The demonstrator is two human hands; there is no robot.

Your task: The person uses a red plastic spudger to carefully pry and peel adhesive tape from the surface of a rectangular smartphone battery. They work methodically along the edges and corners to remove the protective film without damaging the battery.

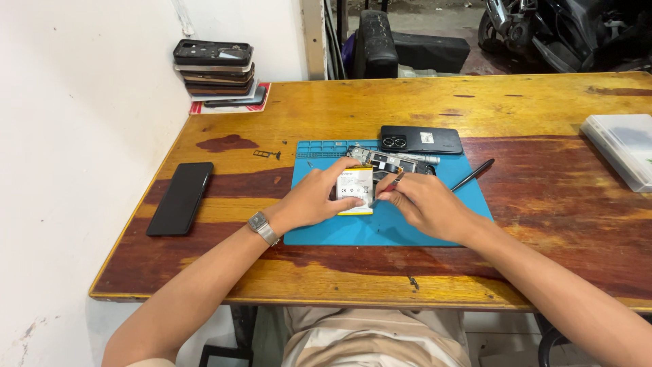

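Observation:
An opened phone (401, 163) with its insides showing lies on a blue work mat (380, 231). A white battery (356, 189) sits in its lower half. My left hand (314, 198) rests on the battery's left edge, fingers pressing it. My right hand (421, 202) is at the battery's right side and pinches a thin metal tool (375, 198) whose tip touches the battery's edge. A watch (262, 227) is on my left wrist.
A black phone back cover (421, 138) lies above the mat, a dark pen-like tool (472, 174) at its right. A black phone (180, 197) lies at left, a small SIM tray (266, 154) nearby. Stacked phone frames (219, 71) stand far left, a white box (621, 146) right.

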